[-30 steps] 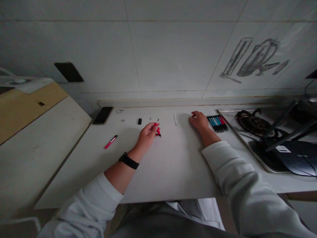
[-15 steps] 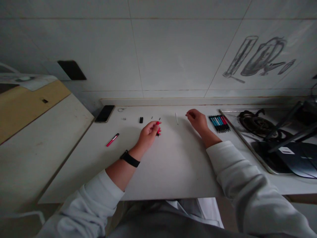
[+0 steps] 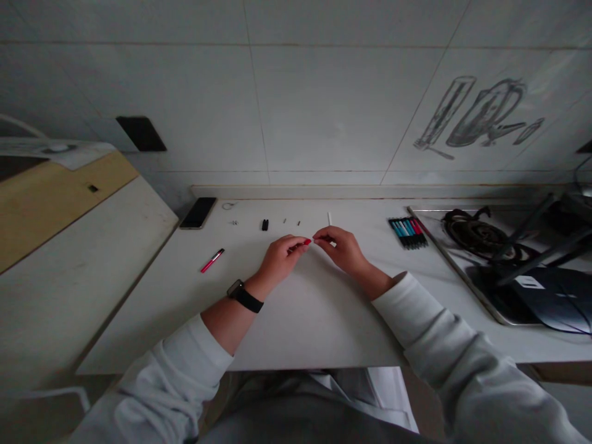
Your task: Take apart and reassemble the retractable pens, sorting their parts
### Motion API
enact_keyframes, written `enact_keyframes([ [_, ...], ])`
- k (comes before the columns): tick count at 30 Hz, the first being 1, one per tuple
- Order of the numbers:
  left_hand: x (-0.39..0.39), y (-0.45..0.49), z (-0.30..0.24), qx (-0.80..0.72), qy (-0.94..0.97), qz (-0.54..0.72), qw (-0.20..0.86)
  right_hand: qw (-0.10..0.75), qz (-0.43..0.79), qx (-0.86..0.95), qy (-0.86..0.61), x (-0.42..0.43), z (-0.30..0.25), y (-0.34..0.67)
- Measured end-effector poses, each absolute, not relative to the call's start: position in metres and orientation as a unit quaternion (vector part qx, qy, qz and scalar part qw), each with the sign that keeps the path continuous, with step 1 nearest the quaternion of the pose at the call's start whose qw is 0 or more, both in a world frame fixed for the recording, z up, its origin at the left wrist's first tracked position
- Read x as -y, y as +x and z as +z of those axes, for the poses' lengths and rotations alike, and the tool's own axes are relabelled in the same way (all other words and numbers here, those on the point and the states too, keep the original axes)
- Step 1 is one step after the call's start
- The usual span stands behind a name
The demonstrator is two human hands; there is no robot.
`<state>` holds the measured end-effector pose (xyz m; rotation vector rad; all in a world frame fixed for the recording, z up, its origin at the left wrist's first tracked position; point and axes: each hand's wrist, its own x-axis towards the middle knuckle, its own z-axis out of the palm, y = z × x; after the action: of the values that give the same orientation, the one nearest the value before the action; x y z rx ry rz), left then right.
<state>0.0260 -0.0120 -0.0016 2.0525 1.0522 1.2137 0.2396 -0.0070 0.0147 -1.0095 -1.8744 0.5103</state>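
Note:
A red pen part is pinched in my left hand, its end pointing right. My right hand is closed in a pinch just right of that end; anything between its fingers is too small to make out. Behind the right hand lies a thin white stick like a pen refill, partly covered by the hand. Beyond my left hand are small black pieces, two tiny dark bits and several little springs. A red and black pen piece rests further left.
Several pens lie in a row at the right, beside a metal-rimmed stove with a black object on it. A phone and a thin ring are at the back left. A wooden-edged cabinet borders the left side.
My right hand has come left and nearer, meeting my left hand. The left hand has turned the red part from near upright to pointing right.

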Motion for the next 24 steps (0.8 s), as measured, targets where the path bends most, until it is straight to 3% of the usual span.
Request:
enact_keyframes([
  [13,0.0132,0.0261,-0.0017,-0.393,0.767,0.427,0.276,0.446,0.188,0.798,-0.360,0.0083,0.0176,0.2407],
  [24,0.0173,0.0268,0.0045,-0.395,0.744,0.434,0.319,0.447,0.300,0.757,-0.369,0.0078,0.0115,0.2373],
])
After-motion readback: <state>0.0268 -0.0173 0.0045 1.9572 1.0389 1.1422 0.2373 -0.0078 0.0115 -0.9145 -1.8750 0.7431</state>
